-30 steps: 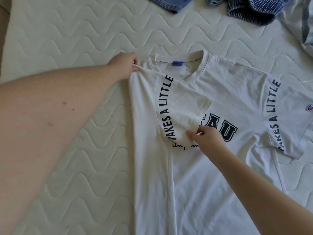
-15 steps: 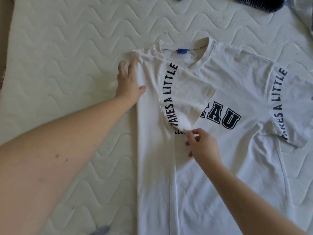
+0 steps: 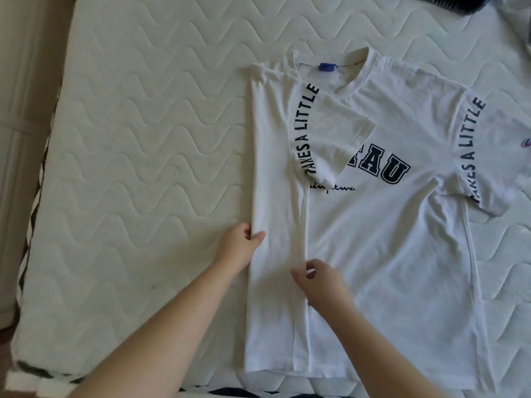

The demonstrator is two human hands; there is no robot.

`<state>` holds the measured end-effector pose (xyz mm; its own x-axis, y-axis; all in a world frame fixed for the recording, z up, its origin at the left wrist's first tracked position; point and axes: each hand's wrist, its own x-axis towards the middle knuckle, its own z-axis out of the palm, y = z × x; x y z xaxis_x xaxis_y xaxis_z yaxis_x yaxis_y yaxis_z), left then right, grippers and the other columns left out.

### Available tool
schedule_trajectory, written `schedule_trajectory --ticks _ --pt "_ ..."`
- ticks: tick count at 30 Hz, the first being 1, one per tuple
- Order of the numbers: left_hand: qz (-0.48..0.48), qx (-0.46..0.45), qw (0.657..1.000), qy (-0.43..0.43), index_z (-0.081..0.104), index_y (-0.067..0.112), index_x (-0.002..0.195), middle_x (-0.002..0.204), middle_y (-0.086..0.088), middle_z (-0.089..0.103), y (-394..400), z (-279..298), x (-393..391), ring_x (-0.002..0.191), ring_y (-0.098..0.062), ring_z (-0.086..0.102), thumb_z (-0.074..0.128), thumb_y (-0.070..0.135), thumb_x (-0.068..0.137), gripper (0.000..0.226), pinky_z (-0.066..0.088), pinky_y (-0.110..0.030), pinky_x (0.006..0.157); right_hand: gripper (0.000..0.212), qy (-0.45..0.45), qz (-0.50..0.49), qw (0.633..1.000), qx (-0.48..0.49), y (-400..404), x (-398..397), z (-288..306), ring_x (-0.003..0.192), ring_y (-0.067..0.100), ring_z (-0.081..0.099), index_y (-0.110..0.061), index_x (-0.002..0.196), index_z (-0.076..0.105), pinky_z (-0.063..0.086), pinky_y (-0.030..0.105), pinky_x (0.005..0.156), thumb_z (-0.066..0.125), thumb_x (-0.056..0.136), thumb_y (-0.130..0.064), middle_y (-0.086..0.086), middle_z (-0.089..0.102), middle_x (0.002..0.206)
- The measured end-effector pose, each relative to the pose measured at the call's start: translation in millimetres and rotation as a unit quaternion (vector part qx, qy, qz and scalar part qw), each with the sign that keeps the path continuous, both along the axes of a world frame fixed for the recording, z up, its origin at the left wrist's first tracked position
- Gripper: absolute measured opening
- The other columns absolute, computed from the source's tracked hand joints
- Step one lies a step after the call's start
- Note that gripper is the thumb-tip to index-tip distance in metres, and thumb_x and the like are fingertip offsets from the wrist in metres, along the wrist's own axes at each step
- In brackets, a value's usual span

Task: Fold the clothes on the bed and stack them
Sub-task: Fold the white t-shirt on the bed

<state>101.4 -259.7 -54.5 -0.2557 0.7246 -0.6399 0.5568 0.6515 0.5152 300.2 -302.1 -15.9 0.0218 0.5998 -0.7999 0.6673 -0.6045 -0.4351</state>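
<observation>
A white T-shirt [image 3: 373, 239] lies flat, front up, on the quilted mattress [image 3: 129, 139], collar at the far end and hem near. Its left side is folded inward, the sleeve [image 3: 330, 130] lying over the chest print (dark letters partly covered). The left hand [image 3: 240, 245] pinches the folded left edge at mid-length, thumb on top. The right hand [image 3: 319, 282] rests on the inner edge of the fold, fingers curled and pinching the cloth. Dark clothing [image 3: 439, 4] lies at the far right.
</observation>
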Motion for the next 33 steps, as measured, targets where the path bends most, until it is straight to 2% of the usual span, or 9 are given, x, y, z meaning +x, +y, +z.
schedule_trajectory --ticks 4,7,11,14,16,22,25,29,33 --pt "0.019 -0.008 1.000 -0.013 0.064 0.001 0.089 0.087 -0.014 0.071 -54.8 1.5 8.2 0.081 -0.029 0.066 0.065 0.031 0.091 0.030 0.049 -0.040 0.070 0.020 0.006 0.022 0.999 -0.040 -38.0 2.9 -5.8 0.068 0.016 0.067 -0.022 0.090 0.064 0.060 0.040 0.069 0.060 0.088 -0.042 -0.005 0.070 0.082" --pt "0.038 -0.008 0.999 -0.029 0.065 0.003 0.091 0.087 -0.013 0.070 -77.1 3.1 14.0 0.082 -0.029 0.066 0.062 0.033 0.093 0.030 0.050 -0.041 0.072 0.011 0.022 0.001 0.998 -0.051 -59.7 1.9 -10.3 0.069 0.012 0.065 -0.027 0.092 0.064 0.060 0.036 0.068 0.062 0.087 -0.036 -0.009 0.067 0.080" --pt "0.032 -0.022 0.998 -0.043 0.066 0.007 0.090 0.086 -0.009 0.071 -108.0 7.3 16.3 0.078 -0.024 0.066 0.064 0.035 0.091 0.028 0.048 -0.036 0.066 0.015 0.023 -0.017 0.998 -0.063 -82.6 -4.5 -10.5 0.066 0.013 0.064 -0.022 0.094 0.065 0.058 0.032 0.063 0.063 0.084 -0.033 -0.007 0.067 0.079" --pt "0.028 -0.052 0.996 -0.073 0.066 0.005 0.094 0.088 -0.011 0.072 -134.7 10.8 14.7 0.081 -0.026 0.068 0.068 0.035 0.088 0.030 0.054 -0.041 0.075 0.011 0.011 -0.008 0.997 -0.081 -97.1 -6.8 -8.6 0.069 0.014 0.064 -0.023 0.091 0.063 0.058 0.033 0.066 0.063 0.084 -0.032 -0.006 0.066 0.079" --pt "0.010 -0.076 0.994 -0.078 0.064 0.006 0.093 0.086 -0.009 0.071 -156.3 13.7 12.1 0.080 -0.026 0.067 0.070 0.036 0.086 0.031 0.052 -0.041 0.074 0.011 0.004 -0.002 0.996 -0.094 -106.6 -6.0 -6.3 0.070 0.012 0.063 -0.021 0.092 0.063 0.056 0.031 0.065 0.064 0.086 -0.030 -0.007 0.065 0.078" --pt "0.007 -0.117 0.987 -0.108 0.061 0.019 0.090 0.088 0.002 0.071 -214.0 18.1 10.2 0.078 -0.013 0.067 0.068 0.034 0.089 0.017 0.054 -0.032 0.075 0.011 0.009 -0.012 0.994 -0.107 -129.3 -5.4 6.7 0.057 0.009 0.059 -0.019 0.092 0.063 0.039 0.014 0.040 0.063 0.090 -0.030 -0.008 0.064 0.073" --pt "0.036 -0.131 0.983 -0.127 0.061 0.016 0.093 0.085 -0.004 0.070 -222.8 22.7 12.3 0.067 -0.019 0.070 0.055 0.032 0.097 0.018 0.055 -0.036 0.066 0.013 0.050 -0.053 0.992 -0.106 -139.9 -6.5 11.3 0.041 0.004 0.048 -0.021 0.088 0.063 0.034 0.012 0.037 0.063 0.093 -0.033 -0.015 0.056 0.050" --pt "0.061 -0.135 0.978 -0.149 0.062 0.014 0.103 0.096 -0.009 0.071 -231.0 20.9 11.9 0.087 -0.028 0.070 0.041 0.034 0.103 0.029 0.055 -0.046 0.085 0.020 0.114 -0.094 0.983 -0.109 -153.5 -6.8 11.3 0.037 0.003 0.042 -0.022 0.091 0.064 0.037 0.014 0.040 0.064 0.092 -0.041 -0.014 0.050 0.042" --pt "0.107 -0.119 0.970 -0.182 0.065 0.016 0.115 0.102 0.004 0.071 -240.1 21.9 11.2 0.095 -0.015 0.067 0.037 0.034 0.105 0.035 0.053 -0.034 0.089 0.023 0.164 -0.121 0.973 -0.111 -161.8 -3.2 3.4 0.041 0.007 0.040 -0.018 0.095 0.065 0.038 0.020 0.047 0.063 0.093 -0.041 -0.011 0.046 0.045"
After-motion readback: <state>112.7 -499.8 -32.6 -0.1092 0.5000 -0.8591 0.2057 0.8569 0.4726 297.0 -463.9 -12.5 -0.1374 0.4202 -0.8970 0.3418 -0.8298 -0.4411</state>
